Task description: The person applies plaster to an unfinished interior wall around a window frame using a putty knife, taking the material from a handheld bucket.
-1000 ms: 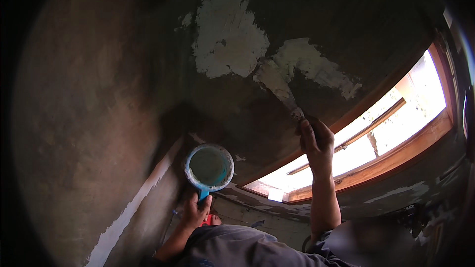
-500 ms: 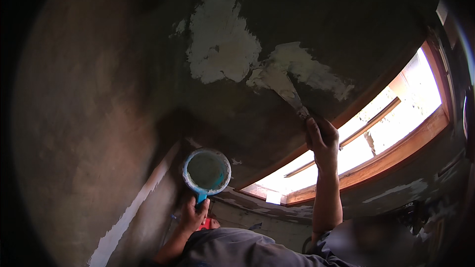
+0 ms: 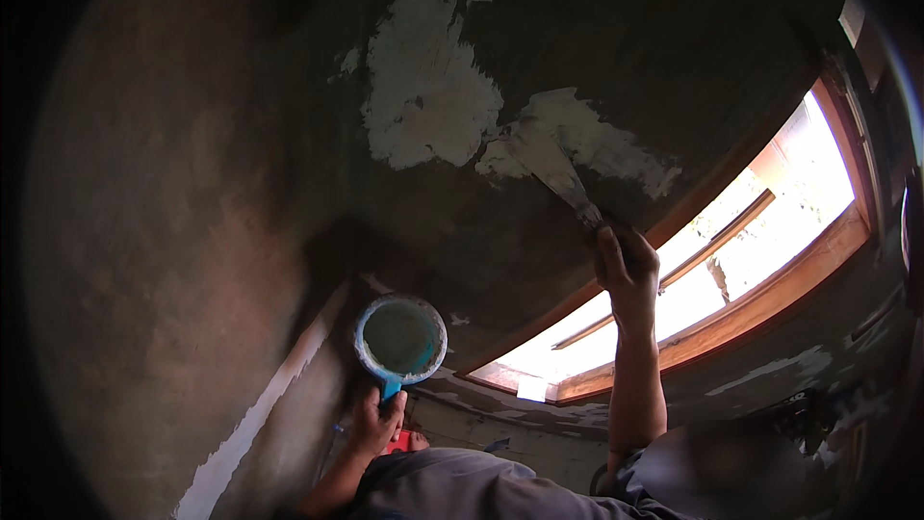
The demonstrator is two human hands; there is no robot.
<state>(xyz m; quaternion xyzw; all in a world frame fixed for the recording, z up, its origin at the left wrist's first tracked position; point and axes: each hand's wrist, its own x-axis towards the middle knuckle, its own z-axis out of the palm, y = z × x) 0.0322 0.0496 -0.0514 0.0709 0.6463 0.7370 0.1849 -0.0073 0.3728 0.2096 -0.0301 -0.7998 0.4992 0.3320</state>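
My right hand (image 3: 628, 260) is closed round the handle of a putty knife (image 3: 560, 171). Its wide blade lies against the dark wall (image 3: 433, 231), over the pale filler patch (image 3: 597, 140) above the window. To the left of that spreads a larger patch of filler (image 3: 433, 96) with ragged edges. Lower down, my left hand (image 3: 371, 424) grips the blue handle of a round pot (image 3: 438, 356). White smears coat the pot's rim, and its inside looks greenish-grey; how much it holds is hard to tell.
A bright window with a wooden frame (image 3: 808, 255) curves along the right, close by my right forearm. A pale filler strip (image 3: 241, 424) runs up the wall at lower left. Something red (image 3: 399, 443) shows below, behind my left hand.
The putty knife's blade has shifted very slightly on the wall patch. The view has moved a little; both hands keep their grips.
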